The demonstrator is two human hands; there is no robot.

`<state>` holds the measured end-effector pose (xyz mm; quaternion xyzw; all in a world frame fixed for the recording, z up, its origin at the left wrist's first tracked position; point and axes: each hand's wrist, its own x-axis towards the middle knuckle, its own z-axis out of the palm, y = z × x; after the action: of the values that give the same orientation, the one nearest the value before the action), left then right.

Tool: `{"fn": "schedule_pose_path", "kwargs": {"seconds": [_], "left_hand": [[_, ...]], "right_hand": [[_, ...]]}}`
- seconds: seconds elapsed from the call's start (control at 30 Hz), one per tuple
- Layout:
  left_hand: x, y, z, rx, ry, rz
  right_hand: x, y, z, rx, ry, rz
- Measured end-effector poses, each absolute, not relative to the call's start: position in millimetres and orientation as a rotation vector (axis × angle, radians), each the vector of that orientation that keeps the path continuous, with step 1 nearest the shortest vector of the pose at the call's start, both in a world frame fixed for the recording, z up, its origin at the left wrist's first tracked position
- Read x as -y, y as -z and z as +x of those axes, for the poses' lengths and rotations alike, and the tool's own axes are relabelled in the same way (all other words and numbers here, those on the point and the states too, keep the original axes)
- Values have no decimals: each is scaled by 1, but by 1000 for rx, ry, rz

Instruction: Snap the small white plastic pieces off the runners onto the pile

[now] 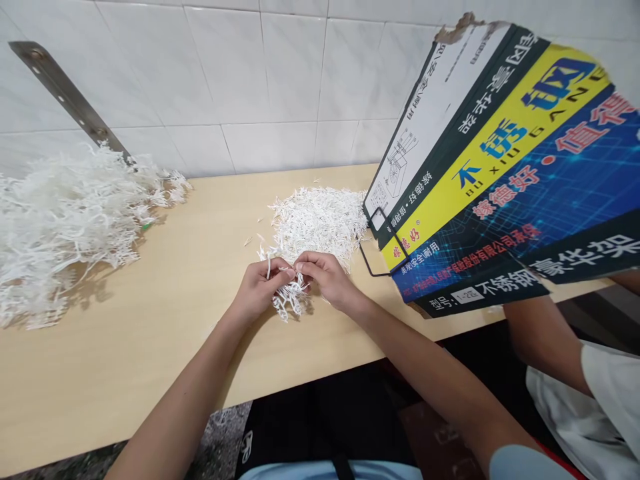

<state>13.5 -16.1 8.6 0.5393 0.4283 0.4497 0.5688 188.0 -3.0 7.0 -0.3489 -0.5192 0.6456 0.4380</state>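
My left hand (257, 287) is closed around a small cluster of white branched plastic pieces (288, 305), thin strands that look like moulded sprues. Thumb and fingers of my right hand (326, 279) pinch at the same cluster, with the fingertips of both hands nearly touching. What exactly sits between the right fingertips is too small to make out. Just beyond my hands lies a flat pile of small loose white plastic bits (320, 220). A much larger tangled heap of white branched strands (65, 230) covers the left end of the table.
A large printed cardboard sheet (480, 180) stands on the right, propped by a black wire stand (376, 275). Behind it another person's arm (545, 340) shows. A metal bracket (67, 97) leans on the tiled wall (270, 73). The table (165, 360) has its front edge before me.
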Motion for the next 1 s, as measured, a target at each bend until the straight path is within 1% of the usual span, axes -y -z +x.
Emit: {"fn": "schedule_pose_path", "kwargs": {"seconds": [0.1, 0.17, 0.27, 0.43, 0.47, 0.5, 0.53, 0.57, 0.67, 0.7, 0.73, 0.77, 0.8, 0.87, 1.0], "left_hand": [[16, -6, 12, -942, -1086, 1187], [15, -6, 10, -903, -1149, 1100], [12, -11, 6, -859, -1327, 935], [4, -24, -6, -827, -1571, 724], [2, -25, -9, -818, -1597, 693], [1, -26, -11, -808, -1616, 669], [1, -26, -12, -797, -1631, 652], [0, -26, -13, -791, -1641, 642], [0, -24, -12, -813, -1641, 664], [0, -23, -11, -832, -1638, 686], [1, -22, -10, -854, -1632, 715], [1, -21, -9, -879, -1625, 748], [2, -20, -8, -904, -1614, 784], [4, -18, -6, -950, -1579, 858], [6, -10, -3, -999, -1426, 1000]], "right_hand": [[5, -8, 185, 1084, -1731, -808], [2, -11, 191, 1009, -1696, -757], [-6, -15, 206, 1162, -1442, -816], [-8, -13, 213, 1694, -720, -1180], [-6, -13, 211, 1745, -660, -1190], [-3, -13, 208, 1776, -692, -1176], [0, -14, 206, 1795, -828, -1134], [3, -15, 204, 1812, -1063, -1063], [9, -18, 200, 1827, -2057, -679], [10, -17, 199, 1795, -2333, -544], [11, -16, 197, 1745, -2520, -450], [10, -13, 195, 1680, -2609, -413], [9, -9, 193, 1615, -2606, -424], [3, -2, 189, 1523, -2369, -548], [-7, 1, 193, 1629, -1441, -853]]}}
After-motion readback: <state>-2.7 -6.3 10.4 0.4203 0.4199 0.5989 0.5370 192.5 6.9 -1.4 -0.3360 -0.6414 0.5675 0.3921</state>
